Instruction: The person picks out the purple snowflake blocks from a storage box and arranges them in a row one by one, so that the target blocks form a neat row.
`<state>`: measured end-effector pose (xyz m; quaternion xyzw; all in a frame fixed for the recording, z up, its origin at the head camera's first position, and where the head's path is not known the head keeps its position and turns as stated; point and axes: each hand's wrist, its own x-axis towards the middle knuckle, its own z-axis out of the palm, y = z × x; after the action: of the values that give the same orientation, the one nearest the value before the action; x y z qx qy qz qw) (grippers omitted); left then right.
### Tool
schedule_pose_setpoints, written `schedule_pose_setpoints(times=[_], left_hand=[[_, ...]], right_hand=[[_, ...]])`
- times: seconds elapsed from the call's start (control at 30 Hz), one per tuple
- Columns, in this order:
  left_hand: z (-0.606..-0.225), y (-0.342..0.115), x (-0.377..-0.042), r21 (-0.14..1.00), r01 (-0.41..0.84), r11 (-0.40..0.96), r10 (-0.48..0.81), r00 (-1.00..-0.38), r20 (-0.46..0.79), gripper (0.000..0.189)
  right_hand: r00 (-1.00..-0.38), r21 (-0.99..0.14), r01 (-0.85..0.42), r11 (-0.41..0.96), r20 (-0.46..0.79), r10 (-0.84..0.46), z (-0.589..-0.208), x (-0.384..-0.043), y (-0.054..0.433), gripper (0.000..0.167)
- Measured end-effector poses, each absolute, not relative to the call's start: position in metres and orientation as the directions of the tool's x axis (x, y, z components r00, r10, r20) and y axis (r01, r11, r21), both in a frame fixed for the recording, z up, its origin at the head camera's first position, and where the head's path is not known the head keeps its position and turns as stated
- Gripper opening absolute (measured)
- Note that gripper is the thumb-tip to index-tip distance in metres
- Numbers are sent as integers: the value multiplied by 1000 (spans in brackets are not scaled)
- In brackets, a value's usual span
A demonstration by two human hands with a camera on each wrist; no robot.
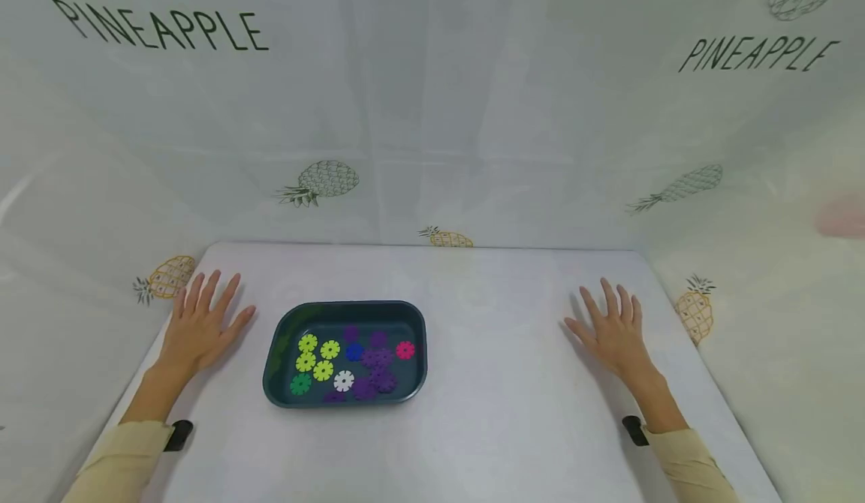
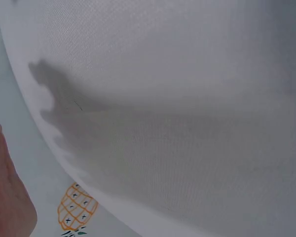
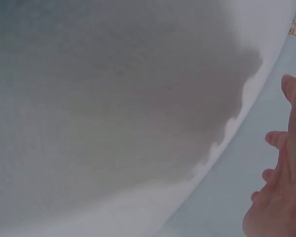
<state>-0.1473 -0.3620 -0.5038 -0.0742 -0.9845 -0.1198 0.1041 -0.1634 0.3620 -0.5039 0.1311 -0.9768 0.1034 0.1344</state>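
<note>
My left hand (image 1: 196,335) is spread out at the left side of the white table, fingers extended and holding nothing. On the right side, my right hand (image 1: 616,338) is likewise spread with nothing in it. Between them, nearer the left hand, stands a dark teal tray (image 1: 275,390). Inside it lie several notched flower-shaped discs: yellow-green discs (image 1: 323,370) at left, a green disc (image 1: 300,384), a white disc (image 1: 343,381), a blue disc (image 1: 354,351), purple discs (image 1: 382,380) and a pink-red disc (image 1: 405,350). Only part of each hand shows in its wrist view, above the table with its shadow below.
The white table (image 1: 500,383) reaches back to a pale curtain (image 1: 459,112) printed with pineapples and lettering. This curtain also hangs along both sides. Dark wrist cameras (image 1: 179,435) sit at the cuffs of the beige sleeves (image 1: 125,458).
</note>
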Motion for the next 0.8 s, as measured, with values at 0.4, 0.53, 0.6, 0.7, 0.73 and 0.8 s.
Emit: schedule_pose_setpoints(times=[0.4,0.53,0.6,0.7,0.73,0.8], left_hand=[[-495,-343,-145,265,258,929,92,-856,510,48],[-487,-334,-142,317,238,918,52,-865,499,44],[-483,-329,-140,349,225,910,32,-876,482,43],[-478,-322,-137,397,207,894,8,-894,449,42],[-477,-320,-136,409,206,889,4,-897,443,42],[-473,-315,-135,428,202,881,-2,-903,430,42]], right_hand=[[-669,-104,-546,831,652,-357,-502,-174,350,34],[-673,-139,-558,818,652,-348,-494,-175,336,31],[-682,-152,-561,814,642,-350,-491,-175,330,31],[-690,-169,-565,808,633,-350,-489,-176,322,31],[-691,-172,-566,806,632,-351,-488,-175,320,31],[-689,-175,-571,802,634,-351,-487,-175,315,31]])
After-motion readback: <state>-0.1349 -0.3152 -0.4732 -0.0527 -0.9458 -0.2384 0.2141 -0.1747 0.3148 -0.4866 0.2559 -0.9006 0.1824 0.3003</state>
